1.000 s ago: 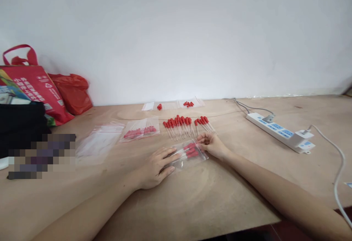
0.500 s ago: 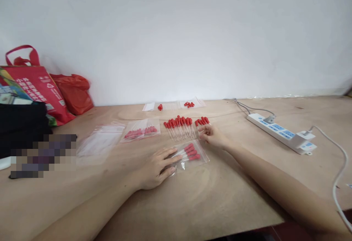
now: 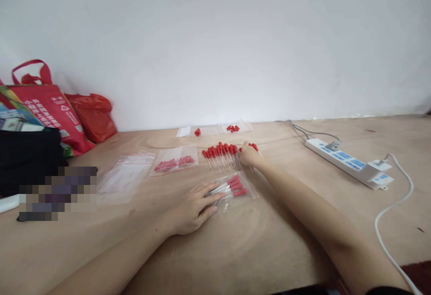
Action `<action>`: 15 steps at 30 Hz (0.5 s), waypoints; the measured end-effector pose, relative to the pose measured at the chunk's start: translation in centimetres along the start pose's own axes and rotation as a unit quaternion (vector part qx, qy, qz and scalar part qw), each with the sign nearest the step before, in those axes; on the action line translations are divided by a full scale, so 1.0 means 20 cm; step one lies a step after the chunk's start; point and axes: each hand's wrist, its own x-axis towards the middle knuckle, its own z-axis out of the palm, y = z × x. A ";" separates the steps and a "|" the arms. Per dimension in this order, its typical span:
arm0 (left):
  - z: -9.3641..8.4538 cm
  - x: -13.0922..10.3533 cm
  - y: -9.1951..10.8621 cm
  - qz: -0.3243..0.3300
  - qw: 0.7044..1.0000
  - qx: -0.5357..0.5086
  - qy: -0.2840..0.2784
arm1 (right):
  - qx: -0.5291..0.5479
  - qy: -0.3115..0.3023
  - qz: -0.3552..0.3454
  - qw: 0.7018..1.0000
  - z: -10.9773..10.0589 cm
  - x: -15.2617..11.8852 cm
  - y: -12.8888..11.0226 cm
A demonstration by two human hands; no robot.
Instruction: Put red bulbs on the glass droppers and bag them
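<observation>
My left hand (image 3: 198, 207) lies with its fingers spread on a clear zip bag (image 3: 247, 198) that has several red-topped droppers (image 3: 237, 185) inside. Beyond that bag, my right hand (image 3: 249, 156) is at a small group of red-topped droppers (image 3: 254, 146); its fingertips are hidden, so what it grips cannot be made out. Just left of it, several loose droppers (image 3: 219, 150) lie side by side in a row, red ends away from me. A filled bag (image 3: 174, 161) of red-topped droppers rests farther left.
Flat clear bags (image 3: 126, 173) lie at the left. Behind are bags with red pieces (image 3: 233, 128). A power strip (image 3: 346, 162) with a white cable (image 3: 387, 212) stands at the right. Red bags (image 3: 92, 115) and a black item (image 3: 30, 160) fill the far left.
My right hand has moved slightly left and away from me, onto the small group of droppers. My left hand stays on the bag. The view has shifted slightly.
</observation>
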 end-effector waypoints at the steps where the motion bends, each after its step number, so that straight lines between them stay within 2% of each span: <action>1: 0.00 0.00 0.00 0.000 1.000 0.000 0.000 | 0.000 0.008 -0.004 1.000 -0.02 -0.02 0.00; 4: 0.00 0.00 0.00 -0.001 1.000 -0.002 -0.001 | 0.040 0.055 -0.031 0.997 -0.11 -0.11 0.05; 7: -0.01 0.00 0.00 -0.008 1.000 -0.002 -0.010 | 0.164 0.069 -0.011 0.984 -0.16 -0.24 0.13; 11: -0.02 0.01 0.01 -0.012 1.000 -0.003 -0.005 | 0.313 0.092 0.050 0.944 -0.13 -0.37 0.18; 15: -0.01 0.01 0.00 -0.006 1.000 -0.008 0.007 | 0.381 0.104 0.072 0.916 -0.09 -0.41 0.14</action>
